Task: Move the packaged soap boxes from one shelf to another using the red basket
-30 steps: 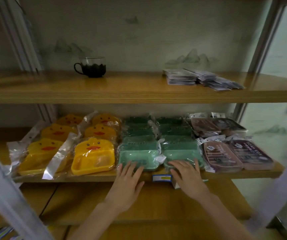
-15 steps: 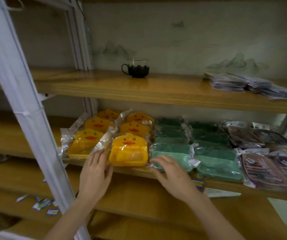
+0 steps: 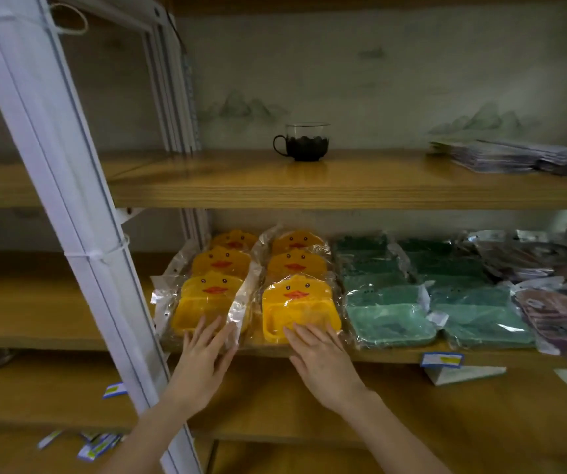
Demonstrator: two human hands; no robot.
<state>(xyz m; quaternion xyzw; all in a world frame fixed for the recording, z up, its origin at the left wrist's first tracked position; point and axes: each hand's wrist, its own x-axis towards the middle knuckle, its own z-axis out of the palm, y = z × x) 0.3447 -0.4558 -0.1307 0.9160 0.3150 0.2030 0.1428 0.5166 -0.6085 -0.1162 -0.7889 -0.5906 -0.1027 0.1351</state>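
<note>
Head view, left hand [image 3: 203, 357] fingers spread flat on front-left yellow duck soap box [image 3: 206, 302]; right hand [image 3: 319, 357] fingers spread, tips touching front-right yellow duck soap box [image 3: 297, 306], middle shelf [image 3: 394, 354] edge

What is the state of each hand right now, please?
Left hand: open, straight fingers touching the left duck box.
Right hand: open, straight fingers touching the right duck box.

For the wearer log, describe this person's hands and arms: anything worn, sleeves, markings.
The left hand and right hand are bare: no gloves, rings, watch or bracelet show. The left forearm and right forearm are uncovered to the frame's lower edge; no sleeve is in view. No markings are visible.
</note>
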